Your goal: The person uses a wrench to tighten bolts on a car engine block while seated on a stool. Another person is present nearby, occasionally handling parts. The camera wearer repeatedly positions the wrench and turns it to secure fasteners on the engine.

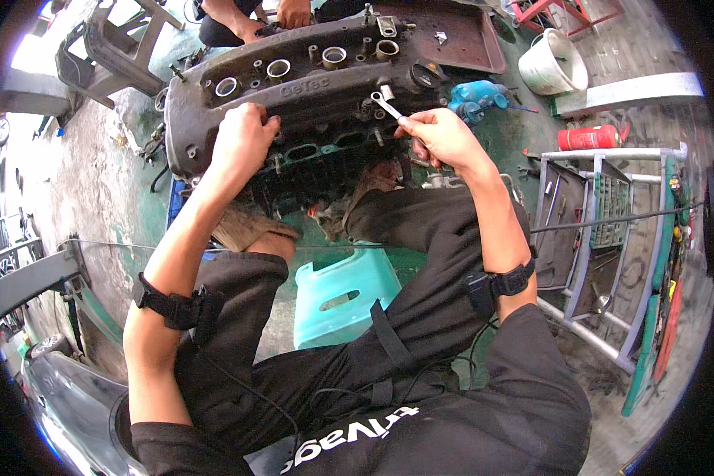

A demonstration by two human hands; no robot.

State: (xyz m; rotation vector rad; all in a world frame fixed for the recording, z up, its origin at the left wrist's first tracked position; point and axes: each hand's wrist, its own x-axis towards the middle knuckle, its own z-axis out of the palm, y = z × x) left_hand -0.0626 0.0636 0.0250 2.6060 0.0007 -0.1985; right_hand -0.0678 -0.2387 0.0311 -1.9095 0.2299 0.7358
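Note:
A black engine valve cover (325,86), with several round holes along its top, sits on an engine in front of me. My right hand (440,139) grips a ring-ended wrench (389,109) near the cover's right front edge. The wrench's ring end points up and left, close beside a small silver cylindrical fitting (386,92). On the cover's left front edge rests my left hand (244,141), its fingers curled in; whatever they may hold is hidden. A round black cap (425,75) sits at the cover's right end.
Another person's hands (293,13) work at the far side. A brown tray (460,36), blue bottle (476,97), white bucket (554,63) and red fire extinguisher (591,137) stand to the right. A tool cart (599,238) is nearer. Between my legs is a teal stool (349,293).

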